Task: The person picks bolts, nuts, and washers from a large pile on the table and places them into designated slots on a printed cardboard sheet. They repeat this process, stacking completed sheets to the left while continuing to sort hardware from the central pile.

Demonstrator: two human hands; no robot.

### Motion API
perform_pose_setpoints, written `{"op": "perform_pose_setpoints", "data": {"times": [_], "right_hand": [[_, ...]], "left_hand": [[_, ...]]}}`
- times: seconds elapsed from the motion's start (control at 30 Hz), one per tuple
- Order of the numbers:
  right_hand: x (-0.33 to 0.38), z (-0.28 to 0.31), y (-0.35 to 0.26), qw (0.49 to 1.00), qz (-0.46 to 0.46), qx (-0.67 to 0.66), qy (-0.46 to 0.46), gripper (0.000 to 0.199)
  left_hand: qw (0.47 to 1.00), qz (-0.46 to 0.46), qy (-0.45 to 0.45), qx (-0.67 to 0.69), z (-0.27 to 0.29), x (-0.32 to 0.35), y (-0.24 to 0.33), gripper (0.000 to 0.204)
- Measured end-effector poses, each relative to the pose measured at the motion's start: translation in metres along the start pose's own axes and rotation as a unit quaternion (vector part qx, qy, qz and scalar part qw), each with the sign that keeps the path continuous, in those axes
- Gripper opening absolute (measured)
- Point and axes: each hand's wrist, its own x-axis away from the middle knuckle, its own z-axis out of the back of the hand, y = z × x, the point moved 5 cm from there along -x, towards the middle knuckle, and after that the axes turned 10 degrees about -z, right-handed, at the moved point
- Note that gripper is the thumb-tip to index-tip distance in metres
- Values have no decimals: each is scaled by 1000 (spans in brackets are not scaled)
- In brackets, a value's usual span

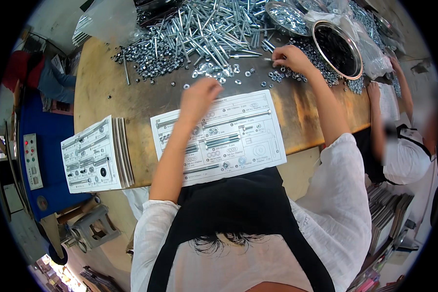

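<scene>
A printed card with part outlines lies on the table in front of me, with bolts and washers set over several of its drawings. Above the card's upper edge is my left hand, fingers curled together beside a cluster of flat washers; anything in its fingertips is hidden. Farther right, my right hand pinches over the edge of the hardware piles. A small silvery metal piece shows at its fingertips, too small to name. Small nuts lie just below that hand.
Long bolts heap at the back, with dark nuts to their left. A metal bowl of black pieces and a bowl of washers stand back right. Stacked cards sit at left. Another person works at right.
</scene>
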Motion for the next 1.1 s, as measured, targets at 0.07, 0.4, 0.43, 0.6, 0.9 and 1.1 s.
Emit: {"op": "perform_pose_setpoints", "data": {"times": [0.07, 0.4, 0.43, 0.6, 0.9, 1.1], "right_hand": [[8, 0, -26, 995, 25, -50, 82, 17], [85, -94, -100, 990, 1, -101, 95, 18], [87, -96, -100, 990, -5, -110, 94, 17], [86, -98, -98, 991, -26, -107, 70, 15], [52, -66, -75, 953, -20, -207, 223, 23], [-54, -29, 17, 911, -278, -12, 303, 23]], "left_hand": [[997, -46, -50, -45, -32, 15, 6, 11], [993, -59, -70, -80, -44, 37, 4, 10], [993, -59, -66, -82, -43, 37, 4, 10], [993, -48, -87, -62, -43, 34, 6, 11], [997, -25, -65, -19, -33, 30, 14, 17], [995, -91, -29, 38, -25, 7, 43, 15]]}}
